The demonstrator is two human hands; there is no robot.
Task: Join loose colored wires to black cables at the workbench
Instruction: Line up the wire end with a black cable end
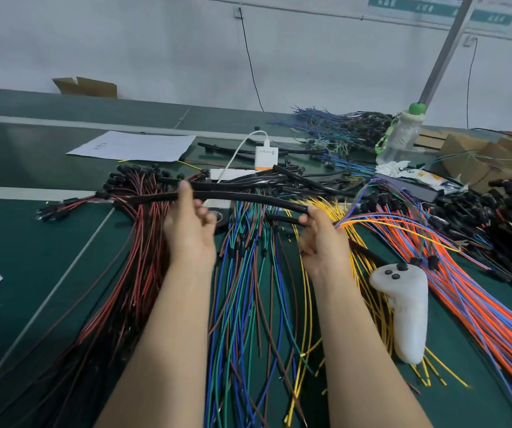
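Two bare forearms reach in from the bottom edge over the green bench point(32, 257). Loose wires fan toward the camera: red and black wires point(125, 288) on the left, blue and green wires point(242, 288) in the middle under the arms, yellow wires point(372, 304) under the right arm, orange and blue wires point(464, 288) on the right. White controller point(403, 307) lies on the yellow wires just beside the right forearm. A corner of paper shows at the left edge.

Left hand point(191, 222) has its fingers curled round a long black cable point(242, 197), thumb up behind it. Right hand point(322, 239) grips the same cable at its right end, fingers curled in. The cable is lifted off the bench and spans between both hands, sagging slightly to the right, above the blue and green wires. A second, shorter black piece runs to the right hand just below it; can't tell whether it is held.

Behind the hands are more black cables and black connectors, piled and tangled. Further back are a white charger point(265, 157) with a white cord, a white sheet point(134, 146) lying flat on the left, crumpled tissue, and a clear bottle point(401, 134) with a green cap standing upright. A far pile of thin blue and green wires point(325, 125) lies beside the bottle, with cardboard pieces on the right. A cardboard box point(86, 86) sits at the far bench edge by the wall
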